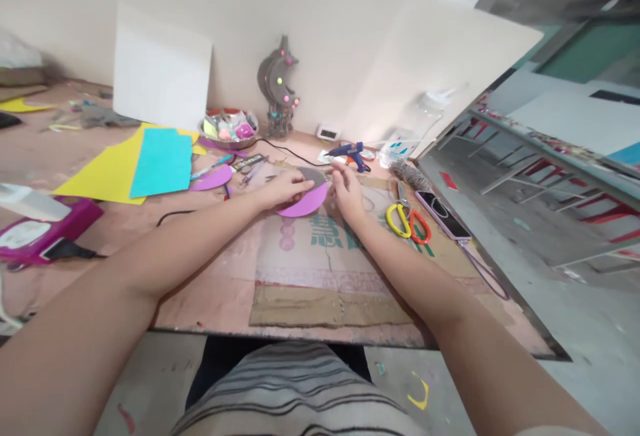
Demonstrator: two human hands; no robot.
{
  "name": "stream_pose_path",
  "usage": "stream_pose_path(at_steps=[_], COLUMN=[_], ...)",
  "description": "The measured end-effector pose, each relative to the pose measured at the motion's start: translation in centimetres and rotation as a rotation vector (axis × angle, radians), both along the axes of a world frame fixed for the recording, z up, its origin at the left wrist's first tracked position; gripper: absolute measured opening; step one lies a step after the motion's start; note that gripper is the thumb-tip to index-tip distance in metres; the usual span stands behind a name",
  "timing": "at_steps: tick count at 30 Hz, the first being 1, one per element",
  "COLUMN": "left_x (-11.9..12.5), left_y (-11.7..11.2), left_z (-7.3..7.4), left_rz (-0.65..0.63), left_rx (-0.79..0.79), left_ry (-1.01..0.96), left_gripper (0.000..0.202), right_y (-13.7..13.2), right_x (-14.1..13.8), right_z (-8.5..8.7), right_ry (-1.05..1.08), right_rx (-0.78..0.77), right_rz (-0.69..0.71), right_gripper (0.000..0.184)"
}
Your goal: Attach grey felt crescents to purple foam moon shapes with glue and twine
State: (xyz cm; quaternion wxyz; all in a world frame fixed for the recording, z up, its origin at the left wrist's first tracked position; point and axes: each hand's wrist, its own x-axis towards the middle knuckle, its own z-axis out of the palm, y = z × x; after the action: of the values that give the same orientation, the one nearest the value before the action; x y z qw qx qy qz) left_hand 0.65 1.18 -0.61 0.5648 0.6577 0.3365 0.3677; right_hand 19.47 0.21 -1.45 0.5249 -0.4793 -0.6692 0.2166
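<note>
My left hand (286, 189) lies on a purple crescent-shaped foam piece (306, 203) and a grey cardboard crescent (314, 176) stacked with it, fingers bent and pressing them onto a flattened cardboard sheet (320, 269). My right hand (347, 193) is at the crescent's right tip, fingers curled in a pinch near its edge; what it pinches is too small to make out. A blue glue gun (351, 153) lies just beyond my right hand.
Yellow-and-orange scissors (407, 221) and a phone (442, 214) lie at right near the table's edge. Yellow (107, 173) and teal (163, 163) foam sheets, a bowl of bits (229, 129), a cardboard moon ornament (279, 86) and a pink device (45, 229) sit left and behind.
</note>
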Motion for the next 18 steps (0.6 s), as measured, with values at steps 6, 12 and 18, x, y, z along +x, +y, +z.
stream_pose_path(at_steps=[6, 12, 18], left_x=[0.2, 0.3, 0.7], left_y=[0.0, -0.6, -1.2], left_z=[-0.2, 0.3, 1.0], left_rz=[0.017, 0.15, 0.265], left_rx=[0.055, 0.004, -0.015], left_ry=[0.048, 0.051, 0.034], left_gripper=[0.037, 0.032, 0.029], right_y=[-0.3, -0.1, -0.3], right_x=[-0.1, -0.3, -0.6], right_z=[0.3, 0.1, 0.3], right_ry=[0.065, 0.076, 0.058], right_rx=[-0.234, -0.282, -0.281], right_rz=[0.191, 0.235, 0.27], right_gripper=[0.041, 0.037, 0.033])
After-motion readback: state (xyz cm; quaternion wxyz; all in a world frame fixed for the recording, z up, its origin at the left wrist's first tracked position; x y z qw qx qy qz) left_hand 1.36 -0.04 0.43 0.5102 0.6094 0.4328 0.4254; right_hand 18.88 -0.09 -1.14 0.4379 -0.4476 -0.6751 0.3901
